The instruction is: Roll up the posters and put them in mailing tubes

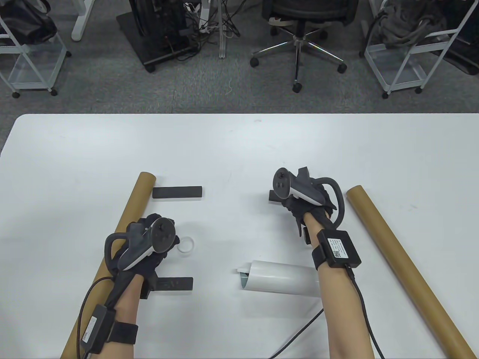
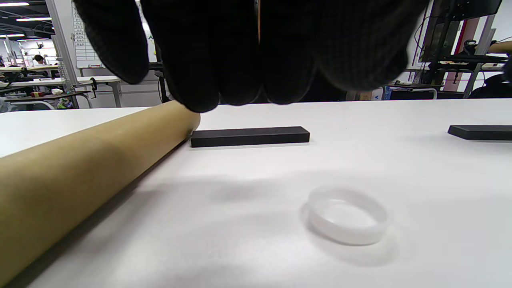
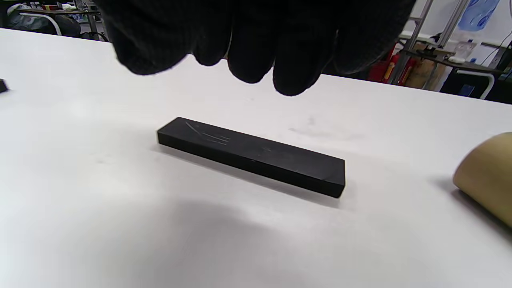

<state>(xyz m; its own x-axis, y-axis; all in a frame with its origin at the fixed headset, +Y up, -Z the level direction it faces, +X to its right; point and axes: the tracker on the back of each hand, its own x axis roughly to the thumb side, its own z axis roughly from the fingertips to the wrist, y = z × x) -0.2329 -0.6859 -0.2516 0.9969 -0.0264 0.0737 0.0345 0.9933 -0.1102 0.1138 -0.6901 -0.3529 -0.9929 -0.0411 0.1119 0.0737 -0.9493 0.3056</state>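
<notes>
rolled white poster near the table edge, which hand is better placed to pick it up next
Right, probably. The rolled white poster lies beside the right forearm, just behind the right hand, which holds nothing. The left hand hovers further off, beside the left brown cardboard tube.

Nothing legible is showing. A white label (image 1: 338, 249) with a small code square is sitting on the black box strapped to the right forearm, its print too small to read; the whiteboard (image 2: 86, 38) rows are blurring out.

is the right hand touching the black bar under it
Apart. The right wrist view shows bare white table between the right hand's fingertips and the black bar lying flat below.
</notes>
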